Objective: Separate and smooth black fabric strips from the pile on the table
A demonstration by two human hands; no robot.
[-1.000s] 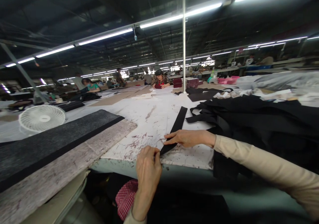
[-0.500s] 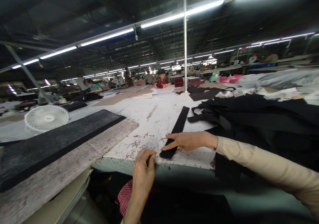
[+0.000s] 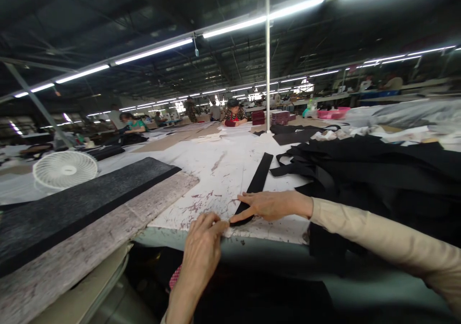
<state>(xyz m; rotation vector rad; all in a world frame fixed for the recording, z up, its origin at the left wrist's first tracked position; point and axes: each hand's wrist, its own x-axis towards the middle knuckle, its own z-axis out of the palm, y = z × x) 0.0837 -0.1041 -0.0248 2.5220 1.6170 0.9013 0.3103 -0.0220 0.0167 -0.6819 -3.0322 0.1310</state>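
Note:
A long black fabric strip (image 3: 260, 173) lies slantwise on the white, scuffed tabletop (image 3: 212, 180), its near end close to the table's front edge. My right hand (image 3: 272, 205) rests across the lower part of the strip, palm down, with thumb and fingers stretched apart. My left hand (image 3: 203, 242) is at the table edge, its thumb and fingertips pinched together right beside the strip's near corner. What sits between those fingertips is too small to make out. Part of the strip's near end is hidden under my right hand.
A heap of black fabric pieces (image 3: 370, 185) covers the right side. At left lie a dark grey panel (image 3: 90, 199) on a mottled board (image 3: 144, 204) and a white fan (image 3: 65, 169). A pole (image 3: 268, 74) rises mid-table. A co-worker (image 3: 234, 115) sits opposite.
My left hand has moved slightly right, and its fingertips now meet the strip's near corner. The strip's near end looks shorter and curved. My right hand has shifted slightly left.

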